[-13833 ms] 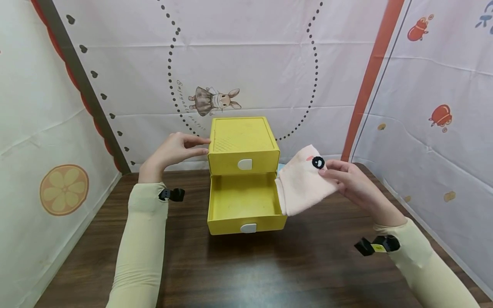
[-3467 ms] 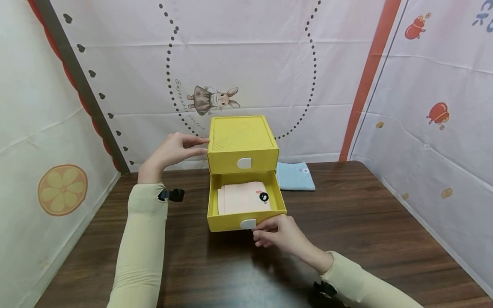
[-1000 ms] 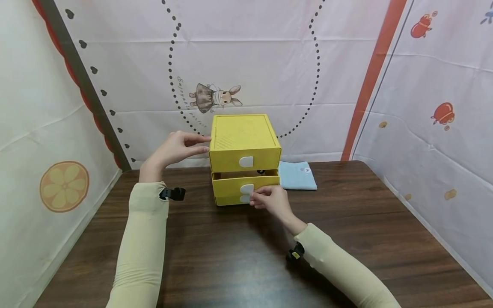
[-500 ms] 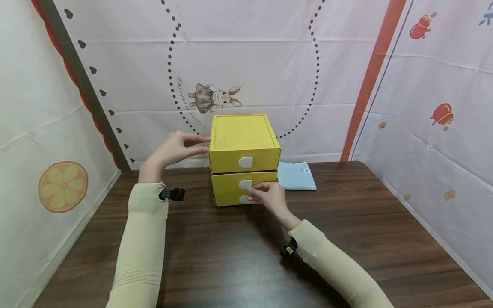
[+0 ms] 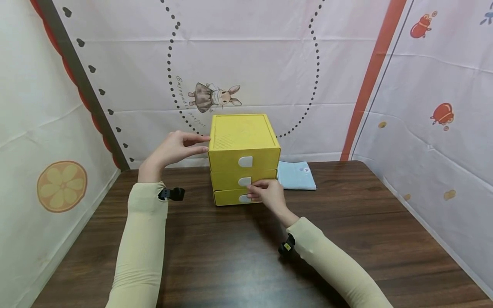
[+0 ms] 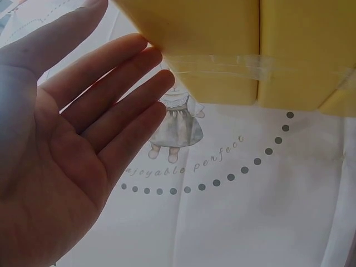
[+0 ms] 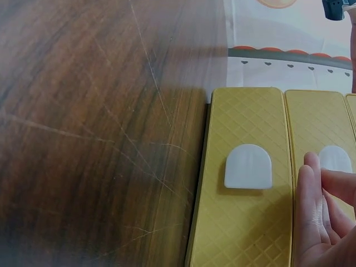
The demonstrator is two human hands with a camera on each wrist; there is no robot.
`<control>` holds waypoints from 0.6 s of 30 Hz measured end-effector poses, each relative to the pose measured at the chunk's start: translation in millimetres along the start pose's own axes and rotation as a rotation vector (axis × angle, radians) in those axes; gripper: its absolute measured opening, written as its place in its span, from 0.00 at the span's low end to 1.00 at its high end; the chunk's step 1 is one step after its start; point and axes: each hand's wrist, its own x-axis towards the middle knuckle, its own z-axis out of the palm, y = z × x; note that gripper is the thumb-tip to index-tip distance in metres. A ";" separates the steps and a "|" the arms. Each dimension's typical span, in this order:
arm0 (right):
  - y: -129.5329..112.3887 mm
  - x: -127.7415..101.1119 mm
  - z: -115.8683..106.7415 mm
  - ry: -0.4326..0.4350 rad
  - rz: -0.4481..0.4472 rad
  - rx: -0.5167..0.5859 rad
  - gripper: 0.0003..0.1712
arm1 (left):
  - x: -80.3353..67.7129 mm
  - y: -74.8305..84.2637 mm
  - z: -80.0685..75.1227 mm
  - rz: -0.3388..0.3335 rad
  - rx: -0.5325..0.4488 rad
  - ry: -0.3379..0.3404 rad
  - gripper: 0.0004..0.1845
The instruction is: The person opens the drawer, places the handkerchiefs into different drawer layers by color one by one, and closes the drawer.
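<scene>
Drawer unit [image 5: 244, 147] at counter [image 5: 239, 256] centre, both your hands on it.
Head view: your L hand [image 5: 175, 148] flat, fingers straight against unit's left side; your R hand [image 5: 268, 194] pinches middle drawer's white tab [image 5: 245, 182], all drawers flush; blue cloth [image 5: 295, 175] just right of unit. L wrist view: palm open, fingertips [image 6: 146, 67] touching yellow wall. R wrist view: fingers [image 7: 311, 194] curled at tab, bottom tab [image 7: 248, 166] beside.
</scene>
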 end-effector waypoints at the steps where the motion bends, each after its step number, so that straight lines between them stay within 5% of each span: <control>1: 0.0 0.2 -0.2 0.001 0.001 0.000 0.10 | -0.2 0.3 -0.1 0.001 0.000 0.000 0.25; 18: 1.1 -0.8 -1.8 -0.010 0.002 -0.006 0.11 | -0.6 2.2 0.3 -0.007 0.000 0.003 0.25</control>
